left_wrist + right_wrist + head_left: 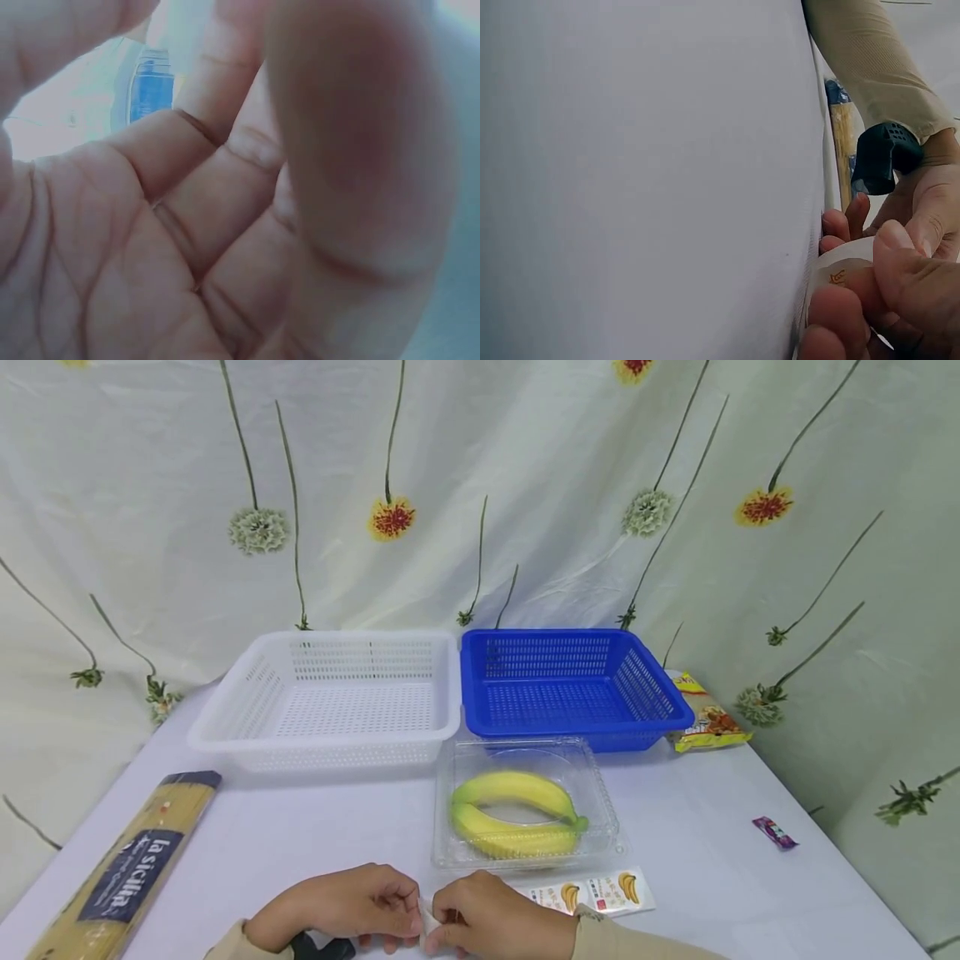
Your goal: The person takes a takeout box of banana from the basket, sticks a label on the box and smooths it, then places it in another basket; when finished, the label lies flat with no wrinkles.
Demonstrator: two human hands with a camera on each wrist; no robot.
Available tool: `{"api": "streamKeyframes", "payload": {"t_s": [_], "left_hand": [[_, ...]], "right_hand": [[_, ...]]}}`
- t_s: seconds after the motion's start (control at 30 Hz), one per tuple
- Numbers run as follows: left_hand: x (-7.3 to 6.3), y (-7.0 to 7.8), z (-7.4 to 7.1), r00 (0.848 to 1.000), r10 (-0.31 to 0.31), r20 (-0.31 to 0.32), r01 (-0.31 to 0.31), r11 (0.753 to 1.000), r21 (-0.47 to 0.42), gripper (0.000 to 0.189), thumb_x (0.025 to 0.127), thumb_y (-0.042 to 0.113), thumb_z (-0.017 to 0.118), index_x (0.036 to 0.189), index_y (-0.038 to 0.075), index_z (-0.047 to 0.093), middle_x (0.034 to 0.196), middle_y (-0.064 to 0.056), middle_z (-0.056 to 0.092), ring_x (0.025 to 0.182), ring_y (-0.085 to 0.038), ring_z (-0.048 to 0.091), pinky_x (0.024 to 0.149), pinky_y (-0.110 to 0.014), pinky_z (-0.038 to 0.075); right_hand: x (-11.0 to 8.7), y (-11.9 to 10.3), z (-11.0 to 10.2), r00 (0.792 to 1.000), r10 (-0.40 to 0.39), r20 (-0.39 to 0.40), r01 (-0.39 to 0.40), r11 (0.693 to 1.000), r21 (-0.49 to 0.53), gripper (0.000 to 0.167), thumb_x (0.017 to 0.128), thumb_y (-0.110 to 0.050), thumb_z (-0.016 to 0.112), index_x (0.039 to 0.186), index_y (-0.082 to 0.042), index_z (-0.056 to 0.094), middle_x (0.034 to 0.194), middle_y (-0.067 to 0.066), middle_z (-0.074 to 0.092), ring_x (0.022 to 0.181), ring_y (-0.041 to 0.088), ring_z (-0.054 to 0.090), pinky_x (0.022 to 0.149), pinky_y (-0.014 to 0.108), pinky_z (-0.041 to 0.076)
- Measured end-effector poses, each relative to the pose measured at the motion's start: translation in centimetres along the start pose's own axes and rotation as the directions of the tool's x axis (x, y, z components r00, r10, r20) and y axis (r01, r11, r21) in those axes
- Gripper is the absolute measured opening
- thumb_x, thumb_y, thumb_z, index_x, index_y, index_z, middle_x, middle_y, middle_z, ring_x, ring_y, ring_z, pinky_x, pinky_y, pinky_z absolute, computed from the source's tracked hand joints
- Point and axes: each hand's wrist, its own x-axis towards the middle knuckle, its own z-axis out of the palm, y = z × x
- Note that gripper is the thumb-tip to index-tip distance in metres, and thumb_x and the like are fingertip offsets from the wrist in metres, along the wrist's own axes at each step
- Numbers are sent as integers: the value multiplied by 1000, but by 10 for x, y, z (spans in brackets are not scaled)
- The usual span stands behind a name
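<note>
Near the front edge of the table, my left hand (360, 906) and right hand (495, 917) meet over a small white paper piece (428, 917). The fingertips of both hands pinch it. In the right wrist view this curved white piece shows brownish print, partly covered by the right thumb. Just beyond the hands is a clear plastic box (600, 793) with yellow-green bananas (517, 839) inside. Beside the right hand lies a white strip of labels (615, 893) with banana pictures, partly hidden by that hand. The left palm and curled fingers (217, 195) fill the left wrist view.
A white basket (322, 743) and a blue basket (577, 727) stand side by side at the back. A pack of spaghetti (127, 877) lies at the left. At the right are a yellow food bag (708, 718) and a small purple packet (776, 832).
</note>
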Motion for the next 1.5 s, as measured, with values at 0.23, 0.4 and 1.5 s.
{"api": "streamKeyframes", "payload": {"t_s": [0.23, 0.4, 1.5], "left_hand": [[1, -2, 3, 999, 0, -52, 3, 998, 60, 11, 101, 6, 71, 91, 1, 71, 69, 6, 66, 55, 1, 50, 50, -14, 39], [3, 1, 6, 993, -65, -98, 75, 992, 106, 15, 98, 6, 73, 83, 7, 71, 66, 11, 62, 54, 0, 49, 49, -15, 38], [5, 3, 9, 993, -72, -91, 72, 997, 1, 29, 108, 21, 65, 86, 4, 72, 75, 6, 71, 57, -3, 57, 46, -15, 41]], "right_hand": [[-5, -33, -20, 997, 69, 26, -70, 997, 45, 28, 108, -14, 69, 82, -11, 57, 65, -14, 58, 59, -15, 48, 57, 10, 43], [-10, -43, -28, 995, 100, 9, -100, 992, 79, 20, 108, -5, 63, 89, -9, 60, 67, -10, 65, 60, -14, 51, 57, 10, 43], [-14, -39, -27, 993, 115, -41, -99, 955, 280, 22, 110, -13, 64, 89, -7, 64, 85, 3, 79, 67, -13, 64, 58, 14, 51]]}}
